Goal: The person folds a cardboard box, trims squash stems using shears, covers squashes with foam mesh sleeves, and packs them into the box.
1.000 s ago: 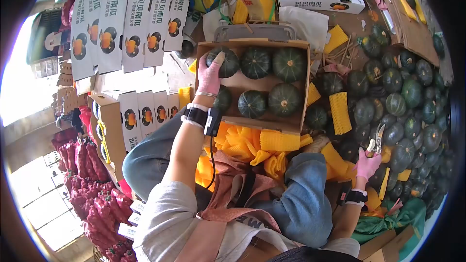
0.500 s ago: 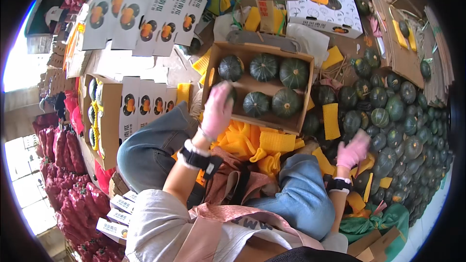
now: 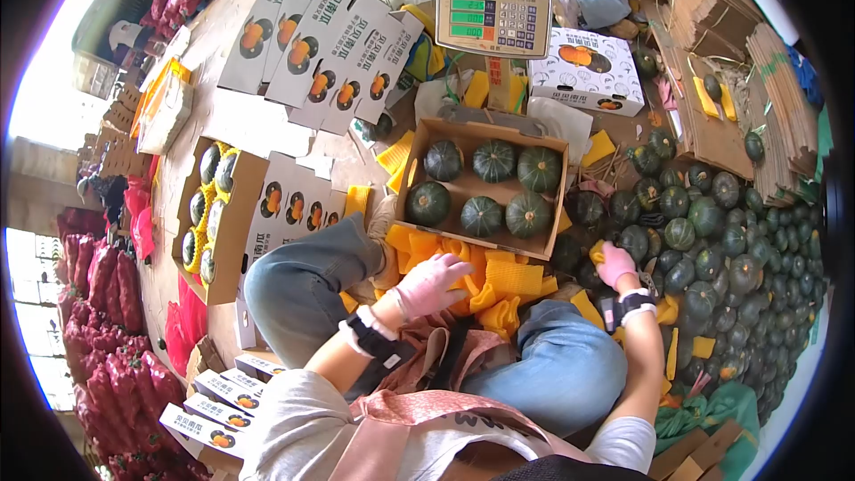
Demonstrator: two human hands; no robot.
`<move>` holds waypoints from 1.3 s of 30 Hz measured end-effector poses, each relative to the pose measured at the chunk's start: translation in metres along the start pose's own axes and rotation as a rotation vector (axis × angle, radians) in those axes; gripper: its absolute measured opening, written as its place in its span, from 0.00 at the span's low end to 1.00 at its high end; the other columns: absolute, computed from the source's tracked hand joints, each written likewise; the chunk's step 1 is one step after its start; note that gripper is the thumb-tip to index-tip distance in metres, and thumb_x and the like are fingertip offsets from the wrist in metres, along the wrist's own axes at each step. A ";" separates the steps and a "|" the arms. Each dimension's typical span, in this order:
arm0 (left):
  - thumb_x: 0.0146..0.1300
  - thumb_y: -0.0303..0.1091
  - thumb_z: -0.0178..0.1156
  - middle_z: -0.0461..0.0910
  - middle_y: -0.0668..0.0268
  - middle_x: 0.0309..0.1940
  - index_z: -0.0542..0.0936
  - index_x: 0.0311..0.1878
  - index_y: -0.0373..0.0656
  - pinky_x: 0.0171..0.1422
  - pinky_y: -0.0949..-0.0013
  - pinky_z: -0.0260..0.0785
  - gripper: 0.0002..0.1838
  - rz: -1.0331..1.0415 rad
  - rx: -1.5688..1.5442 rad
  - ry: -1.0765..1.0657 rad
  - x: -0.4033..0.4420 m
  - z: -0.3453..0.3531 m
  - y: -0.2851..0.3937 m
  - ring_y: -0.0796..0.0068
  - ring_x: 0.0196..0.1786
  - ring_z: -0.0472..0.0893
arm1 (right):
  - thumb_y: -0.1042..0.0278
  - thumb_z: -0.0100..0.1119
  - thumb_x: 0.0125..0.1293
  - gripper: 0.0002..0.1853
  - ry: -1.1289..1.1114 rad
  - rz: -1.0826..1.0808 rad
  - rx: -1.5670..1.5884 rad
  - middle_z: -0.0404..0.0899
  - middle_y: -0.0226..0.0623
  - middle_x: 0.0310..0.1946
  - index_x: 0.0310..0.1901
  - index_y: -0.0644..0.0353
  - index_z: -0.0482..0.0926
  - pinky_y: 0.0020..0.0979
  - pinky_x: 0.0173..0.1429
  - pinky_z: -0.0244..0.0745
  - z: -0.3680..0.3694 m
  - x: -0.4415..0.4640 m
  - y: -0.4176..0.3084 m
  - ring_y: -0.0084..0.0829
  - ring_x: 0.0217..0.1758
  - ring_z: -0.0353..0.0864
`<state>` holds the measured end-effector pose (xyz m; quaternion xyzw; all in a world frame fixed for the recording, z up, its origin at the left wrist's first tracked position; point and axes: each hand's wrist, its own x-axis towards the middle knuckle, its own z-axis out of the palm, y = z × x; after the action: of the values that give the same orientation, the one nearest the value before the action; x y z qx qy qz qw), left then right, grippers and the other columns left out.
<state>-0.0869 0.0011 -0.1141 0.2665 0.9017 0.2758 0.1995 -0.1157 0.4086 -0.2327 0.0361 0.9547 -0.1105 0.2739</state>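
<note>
My left hand (image 3: 434, 285), in a pink glove, hovers over a heap of yellow foam net sleeves (image 3: 515, 274) by my lap, its fingers apart and holding nothing. At the edge of the squash pile, my right hand (image 3: 616, 265), also gloved in pink, is closed on a bunched yellow foam net (image 3: 598, 253). Ahead of me an open cardboard box (image 3: 417, 144) holds several dark green squashes in two rows, among them a front-left squash (image 3: 427, 204). The box appears to rest on a scale, whose display (image 3: 492, 21) is lit green behind it.
A large pile of green squashes (image 3: 704, 254) spreads to my right. On the left stands a box of netted squashes (image 3: 240, 214) beside printed cartons (image 3: 325, 67). A closed white carton (image 3: 586, 71) lies behind the scale. Red mesh sacks (image 3: 116, 338) line the far left.
My left hand has left the box's front-left squash and drawn back over the foam nets. The right hand has moved up and left, gripping a yellow net. The view has shifted.
</note>
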 end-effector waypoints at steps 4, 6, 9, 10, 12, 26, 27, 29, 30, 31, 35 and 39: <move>0.48 0.36 0.66 0.73 0.57 0.52 0.73 0.54 0.45 0.63 0.57 0.63 0.27 -0.038 0.138 0.146 0.038 0.022 -0.007 0.55 0.59 0.70 | 0.63 0.64 0.52 0.16 0.208 0.028 0.219 0.80 0.53 0.33 0.38 0.61 0.72 0.45 0.44 0.73 -0.068 -0.065 0.020 0.54 0.40 0.78; 0.53 0.39 0.62 0.74 0.60 0.51 0.74 0.55 0.47 0.64 0.54 0.60 0.24 -0.096 0.121 0.083 0.060 0.043 -0.018 0.56 0.58 0.70 | 0.66 0.66 0.52 0.12 0.269 -0.016 0.327 0.78 0.42 0.25 0.33 0.62 0.75 0.34 0.37 0.73 -0.121 -0.114 0.020 0.37 0.29 0.78; 0.57 0.42 0.59 0.75 0.62 0.49 0.74 0.53 0.51 0.67 0.53 0.55 0.20 -0.200 0.248 -0.008 0.068 0.063 -0.020 0.58 0.57 0.71 | 0.75 0.61 0.56 0.10 0.321 -0.077 0.400 0.77 0.35 0.27 0.41 0.64 0.78 0.26 0.37 0.72 -0.183 -0.190 0.005 0.22 0.30 0.75; 0.56 0.41 0.59 0.75 0.62 0.47 0.73 0.52 0.52 0.68 0.54 0.51 0.19 -0.191 0.221 0.083 0.065 0.076 -0.023 0.60 0.58 0.70 | 0.77 0.60 0.56 0.11 0.357 -0.086 0.492 0.77 0.34 0.30 0.42 0.66 0.78 0.25 0.38 0.72 -0.198 -0.216 -0.015 0.22 0.32 0.75; 0.56 0.43 0.59 0.75 0.62 0.48 0.72 0.54 0.50 0.69 0.55 0.51 0.22 -0.212 0.214 0.048 0.063 0.073 -0.016 0.60 0.58 0.70 | 0.79 0.58 0.58 0.11 0.429 -0.089 0.601 0.75 0.32 0.35 0.43 0.68 0.76 0.24 0.39 0.73 -0.210 -0.256 -0.052 0.21 0.35 0.75; 0.48 0.60 0.68 0.72 0.55 0.32 0.76 0.38 0.38 0.45 0.61 0.67 0.31 0.504 -0.497 0.119 -0.042 -0.029 0.068 0.54 0.39 0.73 | 0.65 0.70 0.52 0.16 0.842 -0.155 0.941 0.67 0.36 0.20 0.25 0.63 0.70 0.30 0.28 0.64 -0.026 -0.228 -0.256 0.27 0.22 0.65; 0.47 0.59 0.68 0.71 0.56 0.31 0.75 0.37 0.38 0.46 0.62 0.65 0.31 0.530 -0.442 0.140 -0.049 -0.037 0.076 0.54 0.39 0.71 | 0.63 0.70 0.52 0.17 0.801 -0.161 1.054 0.70 0.39 0.21 0.27 0.64 0.72 0.31 0.27 0.65 -0.034 -0.235 -0.262 0.30 0.21 0.68; 0.55 0.55 0.65 0.70 0.58 0.29 0.75 0.35 0.39 0.41 0.63 0.65 0.25 0.622 -0.469 0.218 -0.060 -0.054 0.090 0.56 0.35 0.71 | 0.55 0.70 0.55 0.18 0.683 -0.260 1.331 0.72 0.29 0.24 0.29 0.61 0.73 0.25 0.30 0.64 -0.040 -0.246 -0.267 0.19 0.26 0.68; 0.57 0.54 0.63 0.70 0.59 0.28 0.74 0.35 0.39 0.40 0.63 0.65 0.24 0.632 -0.504 0.186 -0.065 -0.060 0.092 0.57 0.34 0.71 | 0.54 0.70 0.55 0.19 0.591 -0.345 1.535 0.72 0.26 0.26 0.30 0.60 0.73 0.23 0.32 0.64 -0.041 -0.251 -0.269 0.18 0.28 0.68; 0.59 0.53 0.62 0.70 0.60 0.28 0.74 0.35 0.39 0.38 0.64 0.65 0.22 0.638 -0.540 0.159 -0.070 -0.063 0.094 0.58 0.33 0.71 | 0.52 0.70 0.56 0.19 0.482 -0.439 1.731 0.72 0.23 0.27 0.31 0.59 0.73 0.21 0.33 0.64 -0.042 -0.256 -0.270 0.16 0.30 0.68; 0.66 0.40 0.56 0.70 0.61 0.27 0.76 0.35 0.38 0.37 0.65 0.66 0.13 0.655 -0.596 0.212 -0.079 -0.057 0.094 0.59 0.31 0.72 | 0.55 0.70 0.56 0.20 0.538 -0.543 1.615 0.70 0.22 0.31 0.37 0.59 0.71 0.18 0.38 0.66 -0.047 -0.274 -0.290 0.14 0.32 0.68; 0.66 0.35 0.58 0.70 0.71 0.28 0.75 0.34 0.39 0.38 0.74 0.64 0.09 0.446 -0.881 0.161 -0.093 -0.067 0.101 0.79 0.32 0.69 | 0.73 0.66 0.58 0.15 0.851 -0.422 1.474 0.73 0.29 0.30 0.39 0.60 0.67 0.23 0.37 0.70 -0.053 -0.275 -0.281 0.19 0.33 0.73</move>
<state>-0.0114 -0.0086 0.0184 0.3211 0.6331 0.6862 0.1589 0.0533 0.1450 0.0108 0.0646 0.6479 -0.7249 -0.2248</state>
